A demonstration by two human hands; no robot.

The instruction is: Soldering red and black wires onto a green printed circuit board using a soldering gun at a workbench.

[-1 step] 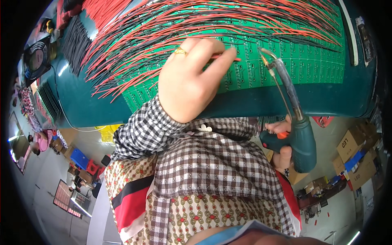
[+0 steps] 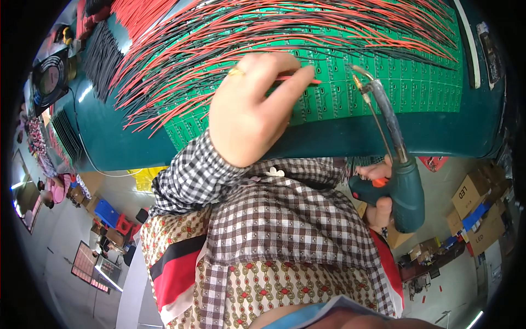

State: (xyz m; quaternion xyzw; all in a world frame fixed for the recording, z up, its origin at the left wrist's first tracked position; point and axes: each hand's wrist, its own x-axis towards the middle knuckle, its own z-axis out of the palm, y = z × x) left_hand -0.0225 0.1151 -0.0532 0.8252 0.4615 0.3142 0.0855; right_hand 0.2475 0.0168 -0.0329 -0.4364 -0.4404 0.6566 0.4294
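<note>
My left hand [image 2: 246, 112], with a ring on one finger, is closed in a pinch over the circuit boards. A red wire [image 2: 316, 82] pokes out past its fingertips. Wrapped round the grip of a dark green soldering gun [image 2: 409, 192] is my right hand [image 2: 379, 213], partly hidden behind the tool. The gun's bent tip and thin solder feed tube [image 2: 379, 123] point up over the boards, to the right of the left fingertips. Rows of green circuit boards [image 2: 438, 94] lie on the table, with many red and black wires [image 2: 263, 37] spread across them.
Loose black wires [image 2: 103, 60] and red wires [image 2: 137, 19] lie at the far left of the dark green table [image 2: 339, 134]. A small black fan [image 2: 50, 79] stands at the left edge. Cardboard boxes [image 2: 482, 211] are on the floor to the right.
My left hand has shifted slightly left, along with the red wire in its fingers. The soldering gun's tip has moved a touch to the right.
</note>
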